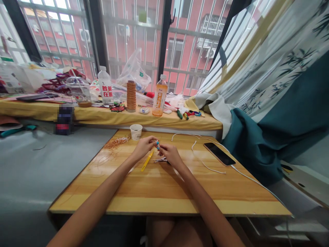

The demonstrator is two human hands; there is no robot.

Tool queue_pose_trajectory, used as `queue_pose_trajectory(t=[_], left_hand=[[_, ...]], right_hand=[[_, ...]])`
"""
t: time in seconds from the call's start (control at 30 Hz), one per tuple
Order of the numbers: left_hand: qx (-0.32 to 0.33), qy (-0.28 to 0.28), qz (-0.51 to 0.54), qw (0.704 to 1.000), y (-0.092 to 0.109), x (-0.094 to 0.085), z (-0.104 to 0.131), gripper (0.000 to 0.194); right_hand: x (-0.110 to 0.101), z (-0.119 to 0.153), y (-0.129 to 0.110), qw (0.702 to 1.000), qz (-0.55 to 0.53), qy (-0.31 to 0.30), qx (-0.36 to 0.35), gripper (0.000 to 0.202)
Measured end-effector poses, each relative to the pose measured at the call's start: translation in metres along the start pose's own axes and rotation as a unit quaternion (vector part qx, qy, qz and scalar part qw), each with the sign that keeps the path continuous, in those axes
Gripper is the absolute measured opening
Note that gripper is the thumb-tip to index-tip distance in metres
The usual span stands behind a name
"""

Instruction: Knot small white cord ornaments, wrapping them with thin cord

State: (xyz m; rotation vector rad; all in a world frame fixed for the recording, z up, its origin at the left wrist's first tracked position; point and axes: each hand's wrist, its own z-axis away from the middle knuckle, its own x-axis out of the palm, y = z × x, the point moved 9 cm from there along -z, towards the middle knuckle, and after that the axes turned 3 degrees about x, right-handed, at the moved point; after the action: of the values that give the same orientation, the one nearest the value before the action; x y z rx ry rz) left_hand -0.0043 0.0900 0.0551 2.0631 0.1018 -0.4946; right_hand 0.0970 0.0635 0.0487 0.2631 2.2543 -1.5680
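Above the middle of the wooden table, my left hand (146, 146) and my right hand (170, 154) meet at a small blue-and-white piece (157, 145), too small to name exactly. The fingertips of both hands are closed on it, the left from its upper side and the right from its lower side. Just under the hands lies a yellow strip-shaped tool (147, 162) on the tabletop. Beside it, partly covered by my right hand, is a small white-and-dark object (160, 160) that looks like little scissors.
A paper cup (136, 132) and a heap of orange thread scraps (115, 142) are at the table's back left. White cords (205, 165) and a phone (219, 153) with a cable lie right. Behind, the ledge (113, 118) carries a thread spool (131, 96), bottles (159, 97) and pliers (180, 114).
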Motion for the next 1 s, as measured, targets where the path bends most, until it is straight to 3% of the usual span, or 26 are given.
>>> queue_pose_trajectory(t=[0.2,0.47,0.6,0.8,1.0], left_hand=[[0.016,-0.006,0.033,0.999,0.006,0.004,0.001,0.033],[-0.044,-0.034,0.109,0.992,-0.008,0.018,0.002,0.023],[-0.024,-0.005,0.104,0.994,-0.006,0.012,0.001,0.018],[-0.014,-0.014,0.058,0.998,0.001,0.014,0.004,0.015],[0.023,-0.011,-0.003,1.000,0.014,0.012,0.008,0.013]], right_hand=[[-0.004,0.000,0.004,0.999,0.040,0.034,-0.011,0.021],[-0.012,0.001,-0.003,0.997,0.048,0.065,-0.020,0.020],[-0.009,-0.003,0.001,0.999,-0.005,0.039,0.013,0.024],[-0.012,-0.002,0.012,0.995,-0.061,0.059,0.059,0.039],[-0.016,-0.001,0.018,0.984,-0.134,0.085,0.085,0.027]])
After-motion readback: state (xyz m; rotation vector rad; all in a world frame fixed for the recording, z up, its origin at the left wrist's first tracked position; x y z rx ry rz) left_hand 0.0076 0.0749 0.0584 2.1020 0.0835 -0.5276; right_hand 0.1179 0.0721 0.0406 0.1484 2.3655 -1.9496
